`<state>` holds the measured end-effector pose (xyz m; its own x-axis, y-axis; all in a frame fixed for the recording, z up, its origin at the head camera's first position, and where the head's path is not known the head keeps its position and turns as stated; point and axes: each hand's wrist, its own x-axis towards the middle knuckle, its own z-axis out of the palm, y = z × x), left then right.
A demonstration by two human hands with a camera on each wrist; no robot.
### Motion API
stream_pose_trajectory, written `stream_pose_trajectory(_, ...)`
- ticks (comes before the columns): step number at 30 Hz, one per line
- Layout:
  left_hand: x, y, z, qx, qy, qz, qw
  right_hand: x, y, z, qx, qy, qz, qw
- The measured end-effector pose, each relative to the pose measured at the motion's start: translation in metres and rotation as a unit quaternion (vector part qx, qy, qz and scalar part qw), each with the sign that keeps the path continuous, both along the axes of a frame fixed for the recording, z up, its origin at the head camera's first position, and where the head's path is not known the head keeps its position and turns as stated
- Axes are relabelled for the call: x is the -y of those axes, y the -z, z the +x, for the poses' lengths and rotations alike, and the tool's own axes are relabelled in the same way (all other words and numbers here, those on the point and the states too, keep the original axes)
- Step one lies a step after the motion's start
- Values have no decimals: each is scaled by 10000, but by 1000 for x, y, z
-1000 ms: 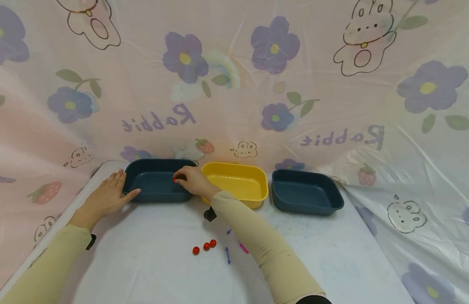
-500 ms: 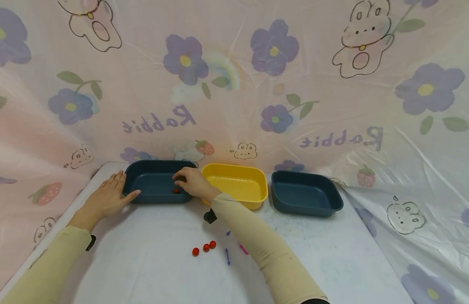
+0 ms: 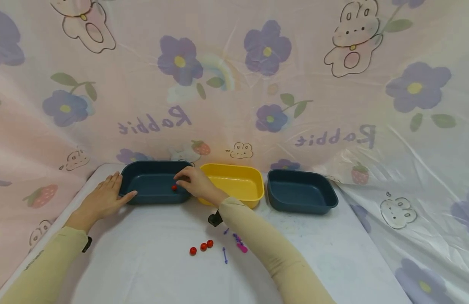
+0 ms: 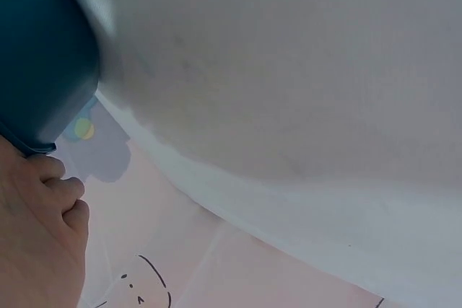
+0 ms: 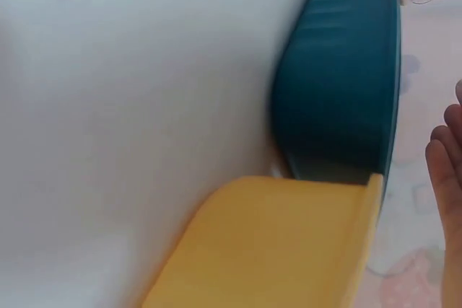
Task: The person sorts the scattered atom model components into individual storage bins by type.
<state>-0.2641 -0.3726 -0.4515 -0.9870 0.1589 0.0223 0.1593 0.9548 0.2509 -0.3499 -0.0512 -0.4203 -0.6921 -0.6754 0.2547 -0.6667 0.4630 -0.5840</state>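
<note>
At the left stands a dark blue tray [image 3: 147, 198] with one red bead [image 3: 174, 187] lying inside near its right end. My right hand [image 3: 198, 184] hovers over that end, thumb and fingers apart and nothing between them. In the right wrist view only the edge of the right hand [image 5: 449, 178] shows, above the tray's rim. My left hand [image 3: 103, 197] rests against the tray's left end, its fingers straight along the wall and the thumb at the front rim. The left wrist view shows the left hand [image 4: 40, 229] touching the tray's corner [image 4: 43, 55].
A yellow tray [image 3: 238, 185] adjoins the blue one, and a second dark blue tray [image 3: 300, 204] stands at the right. On the white table lie several red beads [image 3: 203, 247], small purple pieces [image 3: 224, 255] and a pink piece [image 3: 242, 248]. A printed curtain [image 3: 226, 97] hangs behind.
My right hand has let go of the red bead, which dropped into the left blue tray. The right forearm has shifted slightly right, uncovering more purple and pink pieces. My left hand stays at the tray.
</note>
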Motion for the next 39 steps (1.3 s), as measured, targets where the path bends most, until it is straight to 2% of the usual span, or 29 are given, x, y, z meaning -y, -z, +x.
stream_pose_trajectory(8, -1, -2, 1, 14, 52, -11, 10000, -34, -8, 21, 9, 40, -376, 9993)
stream_pose_trajectory(13, -2, -3, 3, 28, 71, 10, 10000, -57, -1, 30, -125, -27, -419, 9990)
stream_pose_trajectory(19, -4, -1, 3, -35, 73, 89, 9999, -86, 12, 46, 182, -30, -475, 9987)
stream_pose_trajectory(25, -4, -2, 3, -52, 46, 60, 10000, -109, 25, 66, 236, -286, -181, 9991)
stream_pose_trajectory(32, -6, -4, 3, -22, 55, 18, 10000, -122, 32, 84, 44, -931, 330, 9951)
stream_pose_trajectory(39, -4, -1, 3, 79, 63, 83, 9999, -125, 38, 96, 278, -1093, 1004, 9885)
